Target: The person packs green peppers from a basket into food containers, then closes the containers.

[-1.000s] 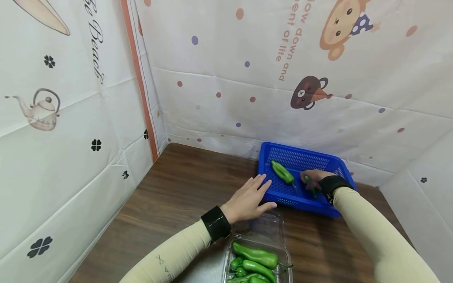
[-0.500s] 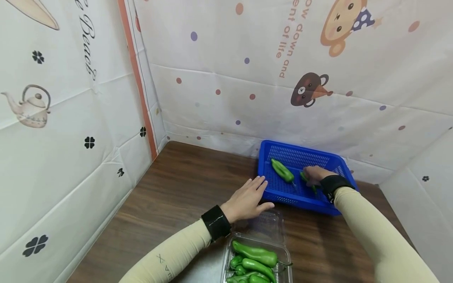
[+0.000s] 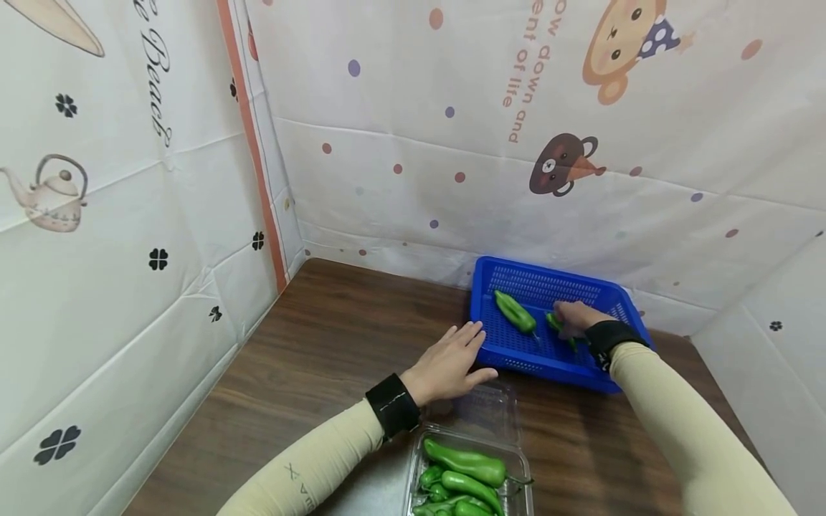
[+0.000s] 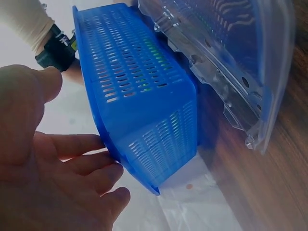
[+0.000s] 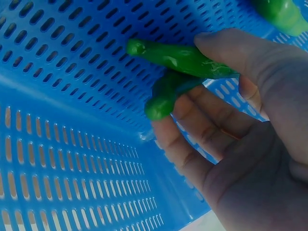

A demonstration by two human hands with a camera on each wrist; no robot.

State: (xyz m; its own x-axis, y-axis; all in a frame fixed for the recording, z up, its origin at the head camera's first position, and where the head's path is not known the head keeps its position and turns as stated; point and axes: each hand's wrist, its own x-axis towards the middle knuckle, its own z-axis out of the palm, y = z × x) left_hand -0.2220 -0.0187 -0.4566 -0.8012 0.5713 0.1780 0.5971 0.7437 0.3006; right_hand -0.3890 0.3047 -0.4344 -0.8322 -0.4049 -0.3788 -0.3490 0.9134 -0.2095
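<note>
Inside the blue basket (image 3: 542, 281), my right hand (image 3: 577, 317) holds green peppers. In the right wrist view the thumb lies on one slim green pepper (image 5: 178, 58), and the fingers touch another green pepper (image 5: 161, 101) just below it. Their far ends are hidden by the hand. Another long green pepper (image 3: 515, 311) lies in the basket to the left of this hand. My left hand (image 3: 445, 365) has its fingers stretched out at the basket's near left corner. The left wrist view shows its fingertips touching the basket rim (image 4: 103, 137).
A clear plastic box (image 3: 411, 476) with several green peppers (image 3: 467, 462) stands at the near edge of view, its clear lid (image 3: 477, 412) folded back toward the basket. The dark wooden table (image 3: 310, 344) meets a printed white sheet (image 3: 387, 193) behind and at the sides.
The right hand has moved slightly within the basket, and the pepper under it has shifted a little. The left hand stays nearly still at the basket corner. The head view has shifted slightly.
</note>
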